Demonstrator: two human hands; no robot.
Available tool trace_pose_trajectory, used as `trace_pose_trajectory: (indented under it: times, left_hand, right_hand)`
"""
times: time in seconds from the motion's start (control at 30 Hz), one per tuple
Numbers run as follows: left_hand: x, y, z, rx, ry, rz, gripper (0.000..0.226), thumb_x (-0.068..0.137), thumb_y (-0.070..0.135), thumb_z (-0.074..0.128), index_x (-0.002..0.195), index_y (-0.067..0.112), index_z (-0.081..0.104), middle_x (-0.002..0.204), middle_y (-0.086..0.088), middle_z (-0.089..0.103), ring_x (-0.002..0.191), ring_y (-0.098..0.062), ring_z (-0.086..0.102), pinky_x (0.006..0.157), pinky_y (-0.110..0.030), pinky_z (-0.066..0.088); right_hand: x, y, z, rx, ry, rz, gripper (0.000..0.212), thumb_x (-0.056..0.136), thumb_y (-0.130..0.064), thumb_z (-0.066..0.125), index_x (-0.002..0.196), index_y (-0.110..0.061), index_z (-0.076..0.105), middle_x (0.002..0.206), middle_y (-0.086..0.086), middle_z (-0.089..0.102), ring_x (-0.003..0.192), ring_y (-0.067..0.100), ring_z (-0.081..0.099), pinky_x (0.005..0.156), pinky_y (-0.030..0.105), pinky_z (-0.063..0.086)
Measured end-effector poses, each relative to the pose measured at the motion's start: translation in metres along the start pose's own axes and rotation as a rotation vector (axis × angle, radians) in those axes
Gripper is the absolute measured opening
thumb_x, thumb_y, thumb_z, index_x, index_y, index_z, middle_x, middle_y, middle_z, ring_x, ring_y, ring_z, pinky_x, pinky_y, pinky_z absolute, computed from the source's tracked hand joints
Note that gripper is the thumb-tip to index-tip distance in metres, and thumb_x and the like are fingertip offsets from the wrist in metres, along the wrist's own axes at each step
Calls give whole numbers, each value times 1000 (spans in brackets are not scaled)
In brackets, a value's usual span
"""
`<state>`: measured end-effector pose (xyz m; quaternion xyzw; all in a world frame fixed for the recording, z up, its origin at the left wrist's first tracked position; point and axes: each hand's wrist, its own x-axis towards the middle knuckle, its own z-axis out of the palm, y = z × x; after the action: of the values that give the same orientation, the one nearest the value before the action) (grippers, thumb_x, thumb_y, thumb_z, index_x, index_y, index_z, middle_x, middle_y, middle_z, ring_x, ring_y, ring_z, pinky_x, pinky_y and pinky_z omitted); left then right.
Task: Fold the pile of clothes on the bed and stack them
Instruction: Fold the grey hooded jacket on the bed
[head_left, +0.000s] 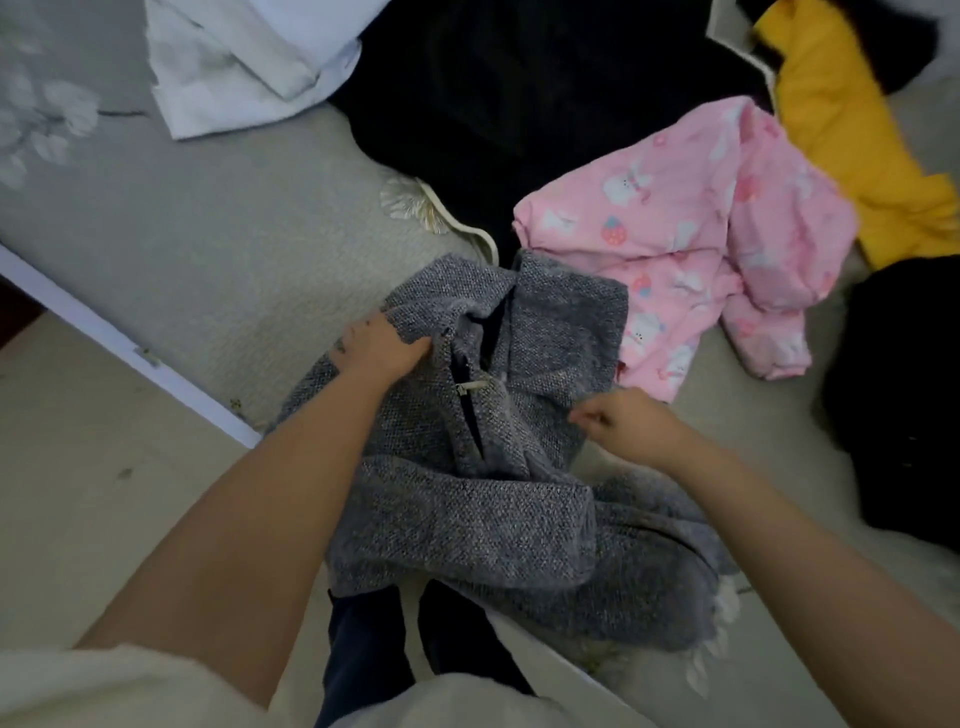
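Observation:
A grey knitted zip-up garment (498, 519) lies crumpled at the near corner of the bed (218, 244), partly hanging over the edge. My left hand (382, 345) grips its fabric near the collar, beside the dark zipper opening. My right hand (623, 423) pinches the fabric at the garment's right side, fingers closed. Beyond it lie a pink printed child's garment (691, 249), a yellow garment (852, 140), a large black garment (509, 98) and a white garment (244, 57).
Another black item (904, 395) sits at the right edge of the bed. The bed's white frame edge (130, 348) runs diagonally at left, with beige floor (78, 493) below it. My dark trouser legs (395, 644) stand against the bed corner.

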<state>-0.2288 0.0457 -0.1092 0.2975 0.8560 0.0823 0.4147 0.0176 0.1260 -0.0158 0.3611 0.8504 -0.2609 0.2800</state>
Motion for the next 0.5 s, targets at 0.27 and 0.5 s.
trace_pose_trajectory:
  times: [0.27,0.5]
  left_hand:
    - [-30,-49,-14,-184,128,220,19,94,18,49,103,5,59,82,-7,56,87,-27,52,62,-26,25]
    - [-78,-130,-26,-48,268,-31,18,92,23,51,87,6,49,83,-13,53,76,-22,48,57,-30,23]
  right_hand:
    - [84,-59,13,31,23,49,36,98,-30,40,127,-14,52,124,10,58,117,29,49,107,50,28]
    - [80,-116,71,-112,-9,8,56,91,-56,35,134,-20,41,116,4,60,118,27,49,107,63,-3]
